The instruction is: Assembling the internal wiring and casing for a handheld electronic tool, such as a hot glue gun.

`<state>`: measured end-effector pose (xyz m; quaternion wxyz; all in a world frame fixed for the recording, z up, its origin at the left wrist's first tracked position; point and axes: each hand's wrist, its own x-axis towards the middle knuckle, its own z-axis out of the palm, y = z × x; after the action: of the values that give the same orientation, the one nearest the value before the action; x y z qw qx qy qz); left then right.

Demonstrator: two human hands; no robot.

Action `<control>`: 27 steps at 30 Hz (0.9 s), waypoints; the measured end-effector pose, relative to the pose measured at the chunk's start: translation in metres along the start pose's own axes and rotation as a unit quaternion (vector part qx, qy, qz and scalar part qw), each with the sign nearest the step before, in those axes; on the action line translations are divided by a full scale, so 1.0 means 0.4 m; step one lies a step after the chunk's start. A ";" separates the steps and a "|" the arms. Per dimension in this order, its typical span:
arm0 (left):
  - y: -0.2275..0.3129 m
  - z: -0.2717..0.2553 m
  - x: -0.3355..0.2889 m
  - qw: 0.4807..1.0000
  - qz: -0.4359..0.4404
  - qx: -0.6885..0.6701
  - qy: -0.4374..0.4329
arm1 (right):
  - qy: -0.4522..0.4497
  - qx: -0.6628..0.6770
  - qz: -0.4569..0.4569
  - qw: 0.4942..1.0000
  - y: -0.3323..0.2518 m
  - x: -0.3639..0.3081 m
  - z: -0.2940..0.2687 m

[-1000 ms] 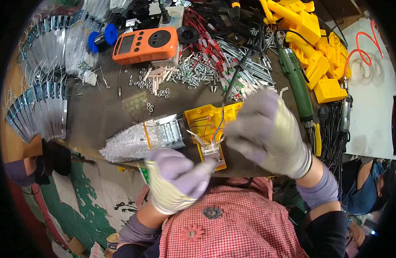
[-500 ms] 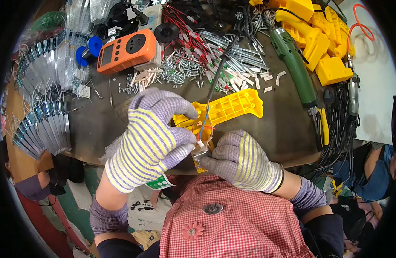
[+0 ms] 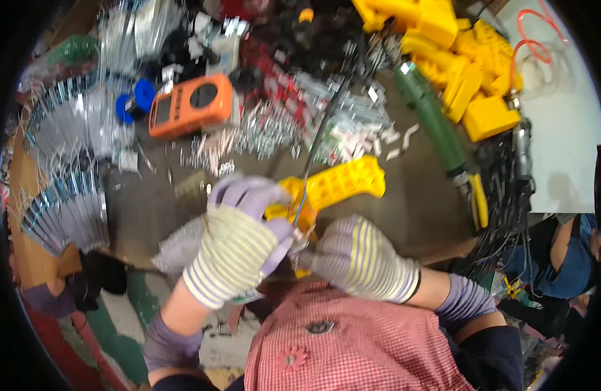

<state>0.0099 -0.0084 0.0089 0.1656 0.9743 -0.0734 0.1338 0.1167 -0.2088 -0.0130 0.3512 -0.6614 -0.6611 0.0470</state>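
Note:
A yellow plastic housing half [image 3: 349, 186] with ribs inside lies on the table in front of me, its narrower end toward my body. A black cable comes down to it, ending in a thin blue wire [image 3: 301, 201] and other thin leads. My left hand [image 3: 241, 238], in a striped knit glove, bends over the housing's left side, thumb and fingers closed together by the wires. My right hand [image 3: 365, 257], gloved alike, has its thumb and curled index finger closed on a small shiny metal part [image 3: 300, 246] at the near end. Motion blur and the fingers hide the details.
An orange multimeter [image 3: 195, 104] and a blue spool [image 3: 140, 98] stand at the left, beside fanned-out flat strips [image 3: 65, 208]. Piles of screws [image 3: 268, 130] and white pieces lie behind. At right are a green electric screwdriver [image 3: 431, 117], yellow-handled pliers [image 3: 478, 202] and yellow housings [image 3: 489, 117].
The view has shifted and blurred, so the table things sit lower in it. Both hands stay at the housing; the left one's fingers have drawn slightly closer to the wires.

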 end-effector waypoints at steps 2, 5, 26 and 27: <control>0.011 -0.013 -0.003 0.999 -0.028 -0.011 0.038 | 0.010 -0.012 -0.025 1.000 0.022 0.008 -0.037; 0.052 -0.016 -0.085 0.981 -0.091 -0.062 0.159 | 0.040 -0.128 0.055 0.989 0.067 0.111 -0.179; 0.101 0.073 -0.109 0.976 -0.063 -0.095 0.185 | 0.305 0.294 0.317 0.848 0.497 0.307 -0.340; 0.096 0.078 -0.113 0.977 -0.055 -0.092 0.185 | 0.312 0.328 0.277 0.847 0.473 0.304 -0.348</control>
<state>-0.0331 -0.0505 -0.0209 0.2720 0.9159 0.0005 0.2952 0.3639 -0.1317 0.0405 0.7082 -0.6429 -0.2518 0.1475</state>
